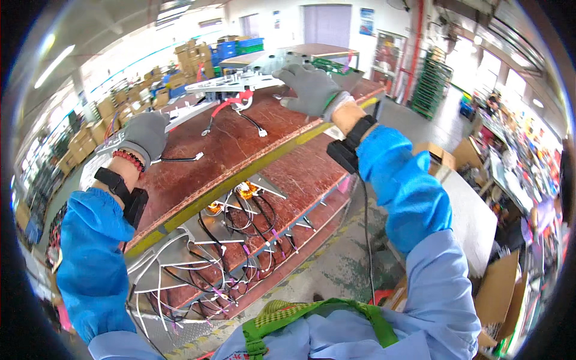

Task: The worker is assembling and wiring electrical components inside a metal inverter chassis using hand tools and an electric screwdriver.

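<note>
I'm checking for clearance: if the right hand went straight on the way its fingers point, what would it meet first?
Most likely the silver frame, just left of the right hand's fingertips. Depth is unclear, so they may already be touching it.

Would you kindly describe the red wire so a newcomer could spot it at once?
Find the silvery metal frame on the reddish-brown upper tabletop. The red wire shows at the frame's near edge, slanting down leftwards. Its bright colour sets it apart from the black wire just right of it.
</note>
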{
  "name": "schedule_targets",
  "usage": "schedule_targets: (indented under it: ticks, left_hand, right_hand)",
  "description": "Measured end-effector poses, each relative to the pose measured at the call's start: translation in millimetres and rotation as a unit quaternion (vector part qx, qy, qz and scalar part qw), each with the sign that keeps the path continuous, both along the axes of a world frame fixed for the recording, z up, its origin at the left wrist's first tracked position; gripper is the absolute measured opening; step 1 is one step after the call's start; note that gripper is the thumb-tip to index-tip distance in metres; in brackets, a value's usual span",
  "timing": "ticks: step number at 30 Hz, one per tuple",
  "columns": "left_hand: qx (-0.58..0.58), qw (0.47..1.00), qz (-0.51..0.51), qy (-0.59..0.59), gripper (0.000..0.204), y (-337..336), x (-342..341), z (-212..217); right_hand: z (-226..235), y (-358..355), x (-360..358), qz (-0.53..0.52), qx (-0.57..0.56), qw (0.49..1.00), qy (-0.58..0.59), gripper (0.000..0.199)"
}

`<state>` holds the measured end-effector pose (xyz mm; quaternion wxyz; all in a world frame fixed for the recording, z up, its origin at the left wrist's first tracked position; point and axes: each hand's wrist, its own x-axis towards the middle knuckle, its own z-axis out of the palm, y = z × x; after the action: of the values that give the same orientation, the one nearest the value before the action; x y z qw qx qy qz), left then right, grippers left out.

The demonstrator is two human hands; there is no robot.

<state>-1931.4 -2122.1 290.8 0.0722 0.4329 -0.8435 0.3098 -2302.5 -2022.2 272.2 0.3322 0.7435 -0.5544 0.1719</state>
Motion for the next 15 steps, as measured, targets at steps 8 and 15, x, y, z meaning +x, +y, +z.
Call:
schedule_targets:
  ticks: [8,15]
  left_hand:
    - [-0.002,0.999,0.010,0.036,0.049,18,2,1]
    - [0.035,0.985,0.114,0.127,0.043,11,48,-21]
  right_hand:
    - [-13,-105,-39,0.062,0.039,0.997,-0.036,0.049]
    - [-10,-127,-19,0.175,-0.040,0.983,0.039,0.027]
